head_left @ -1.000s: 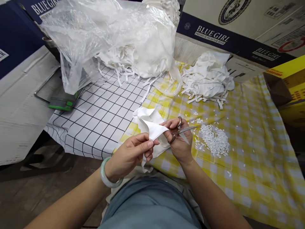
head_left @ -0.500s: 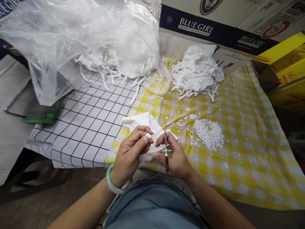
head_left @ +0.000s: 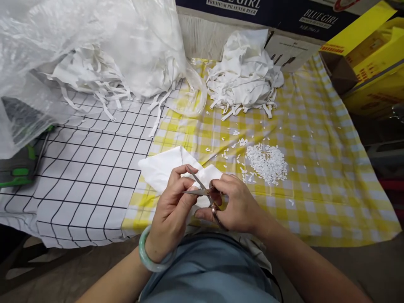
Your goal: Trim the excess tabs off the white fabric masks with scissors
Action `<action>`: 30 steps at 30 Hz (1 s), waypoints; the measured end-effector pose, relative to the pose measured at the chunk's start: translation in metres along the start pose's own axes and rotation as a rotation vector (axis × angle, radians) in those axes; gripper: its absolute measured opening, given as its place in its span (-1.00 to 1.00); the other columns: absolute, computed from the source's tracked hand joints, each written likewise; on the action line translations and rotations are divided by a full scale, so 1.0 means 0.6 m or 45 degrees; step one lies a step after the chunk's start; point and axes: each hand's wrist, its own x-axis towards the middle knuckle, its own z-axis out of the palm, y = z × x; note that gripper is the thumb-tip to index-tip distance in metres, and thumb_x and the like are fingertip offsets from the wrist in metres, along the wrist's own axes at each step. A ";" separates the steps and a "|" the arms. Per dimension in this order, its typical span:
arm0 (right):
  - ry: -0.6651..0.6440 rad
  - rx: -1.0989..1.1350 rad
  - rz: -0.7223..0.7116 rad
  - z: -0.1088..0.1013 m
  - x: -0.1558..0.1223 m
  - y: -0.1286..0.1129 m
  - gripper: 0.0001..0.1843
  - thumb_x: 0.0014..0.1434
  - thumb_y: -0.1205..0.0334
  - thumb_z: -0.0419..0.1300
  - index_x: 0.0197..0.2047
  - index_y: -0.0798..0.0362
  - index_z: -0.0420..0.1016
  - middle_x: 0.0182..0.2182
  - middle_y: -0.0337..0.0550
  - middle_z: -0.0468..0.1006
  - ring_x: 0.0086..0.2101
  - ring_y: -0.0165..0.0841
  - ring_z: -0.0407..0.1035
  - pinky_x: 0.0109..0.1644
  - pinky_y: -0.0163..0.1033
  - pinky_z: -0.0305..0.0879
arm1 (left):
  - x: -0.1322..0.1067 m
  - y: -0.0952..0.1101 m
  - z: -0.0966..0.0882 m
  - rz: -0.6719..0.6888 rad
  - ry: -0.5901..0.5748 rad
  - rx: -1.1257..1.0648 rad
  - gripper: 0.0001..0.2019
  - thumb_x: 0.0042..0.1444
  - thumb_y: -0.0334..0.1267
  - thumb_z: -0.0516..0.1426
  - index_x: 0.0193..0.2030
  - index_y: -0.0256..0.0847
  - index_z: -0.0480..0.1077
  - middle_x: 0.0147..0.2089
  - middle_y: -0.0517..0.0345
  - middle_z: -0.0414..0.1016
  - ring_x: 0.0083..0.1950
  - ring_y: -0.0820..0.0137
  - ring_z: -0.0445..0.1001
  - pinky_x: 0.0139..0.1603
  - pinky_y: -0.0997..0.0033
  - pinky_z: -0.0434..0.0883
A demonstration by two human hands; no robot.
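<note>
Between the fingertips of my left hand (head_left: pixel 176 206) part of a white cloth piece (head_left: pixel 164 166) is pinched, and the rest of it spreads over the table edge. A pale green bangle (head_left: pixel 145 252) circles my left wrist. My right hand (head_left: pixel 235 204) has its fingers in the handles of small metal scissors (head_left: pixel 206 192). The blades are spread apart and point left, right at my left fingertips. Exactly what lies between the blades is hard to make out. Right of the hands lies a heap of small white snippets (head_left: pixel 267 163).
White cloth pieces with straps are piled (head_left: pixel 244 75) at the back. A clear plastic bag (head_left: pixel 139 46) with more white pieces stands at the back left. Beer cartons (head_left: pixel 293 21) line the rear, a yellow box (head_left: pixel 375 54) the right. A green-and-grey object (head_left: pixel 19 170) sits left.
The scissors have swung from upright to pointing left, and their blades have spread at my left fingertips. My hands have come together. The camera view has shifted.
</note>
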 end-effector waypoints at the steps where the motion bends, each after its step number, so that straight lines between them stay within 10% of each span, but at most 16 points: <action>1: 0.008 0.066 0.009 0.000 0.001 0.002 -0.50 -0.07 -0.13 0.41 -0.55 0.02 0.23 -0.55 -0.26 0.33 -0.44 -0.37 0.21 -0.30 -0.25 0.12 | 0.001 0.002 0.000 0.015 -0.009 -0.023 -0.79 0.33 -0.25 0.07 -0.32 -0.14 0.45 0.01 0.03 0.29 0.29 0.21 0.20 0.18 0.29 0.30; 11: 0.012 1.420 0.240 0.092 0.025 -0.012 -0.48 -0.09 -0.17 0.41 -0.39 -0.02 0.23 -0.47 -0.32 0.31 -0.44 -0.43 0.23 -0.31 -0.28 0.27 | 0.019 0.013 -0.005 0.091 -0.002 -0.139 -0.77 0.28 -0.29 0.11 -0.36 -0.19 0.55 -0.16 0.01 0.41 0.11 0.23 0.34 0.09 0.31 0.37; 18: 0.103 0.389 0.060 0.014 -0.006 0.012 -0.58 -0.01 -0.08 0.38 -0.40 0.03 0.30 -0.40 -0.22 0.37 -0.35 -0.35 0.23 -0.25 -0.24 0.17 | 0.014 -0.009 0.002 -0.020 0.063 -0.126 -0.77 0.29 -0.27 0.11 -0.39 -0.18 0.47 -0.07 0.07 0.29 0.05 0.34 0.29 -0.36 0.53 0.27; 30: 0.042 -0.015 0.033 0.006 -0.007 0.009 -0.57 -0.07 -0.02 0.35 -0.55 0.02 0.18 -0.56 -0.28 0.32 -0.47 -0.39 0.18 -0.29 -0.25 0.05 | 0.014 -0.018 0.011 0.051 -0.045 -0.028 -0.76 0.28 -0.41 0.04 -0.38 -0.16 0.43 -0.12 0.08 0.31 0.21 0.25 0.20 0.24 0.30 0.21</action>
